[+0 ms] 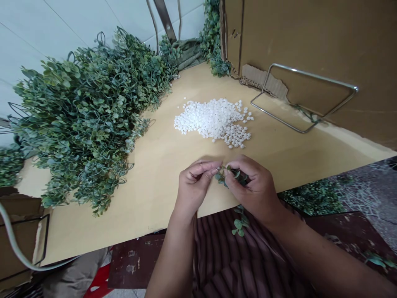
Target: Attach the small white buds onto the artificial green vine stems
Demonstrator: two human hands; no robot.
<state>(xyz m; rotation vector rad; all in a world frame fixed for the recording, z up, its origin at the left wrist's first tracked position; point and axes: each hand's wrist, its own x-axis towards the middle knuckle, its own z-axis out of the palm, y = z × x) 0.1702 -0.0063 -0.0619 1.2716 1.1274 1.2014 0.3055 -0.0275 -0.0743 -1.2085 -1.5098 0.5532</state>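
White pellets (212,119) — beyond sprig (242,179), near foliage (89,107)

From where I'm standing, no legible text, labels, brands, numbers or signs on anything in view.

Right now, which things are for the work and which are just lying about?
Probably for the work:
leafy sprig, between left hand and right hand
white bits
big leafy heap

Probably just lying about:
wire loop
torn cardboard
pale hose
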